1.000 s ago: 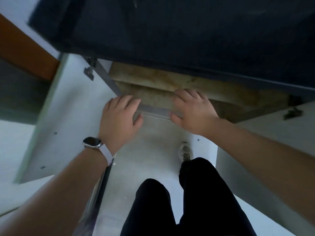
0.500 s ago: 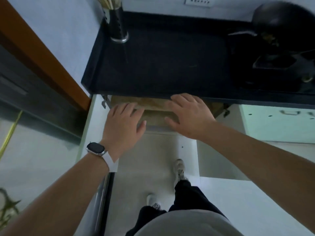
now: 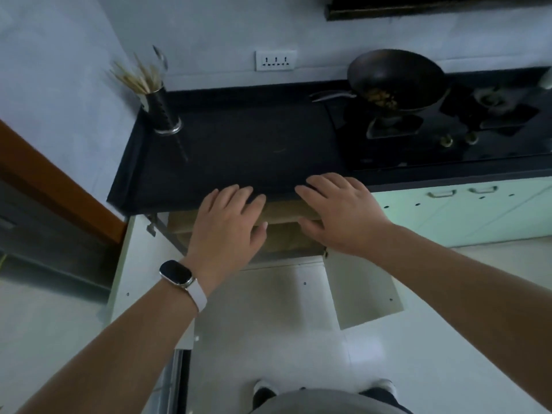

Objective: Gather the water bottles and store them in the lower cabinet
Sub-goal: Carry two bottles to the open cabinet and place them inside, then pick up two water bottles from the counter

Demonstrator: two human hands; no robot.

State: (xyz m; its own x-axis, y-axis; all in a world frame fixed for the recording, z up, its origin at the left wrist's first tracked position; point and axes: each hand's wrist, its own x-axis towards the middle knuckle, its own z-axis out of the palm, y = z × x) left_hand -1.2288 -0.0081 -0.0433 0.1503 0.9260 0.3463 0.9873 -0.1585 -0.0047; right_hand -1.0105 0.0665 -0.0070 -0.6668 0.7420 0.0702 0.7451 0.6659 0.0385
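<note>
Now upright from the open lower cabinet (image 3: 286,234): left hand (image 3: 227,225), right hand (image 3: 340,216), fingers spread, empty, over the desk's (image 3: 239,150) front edge; no bottles visible.

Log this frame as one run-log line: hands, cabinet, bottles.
left hand: open, empty | right hand: open, empty | lower cabinet: both doors open | water bottles: none in view | countertop: bare in front

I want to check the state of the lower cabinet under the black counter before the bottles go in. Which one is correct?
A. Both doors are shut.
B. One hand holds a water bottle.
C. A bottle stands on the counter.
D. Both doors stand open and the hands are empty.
D: both doors of the lower cabinet swing outward, and the left hand and right hand are spread flat, holding nothing.
</note>
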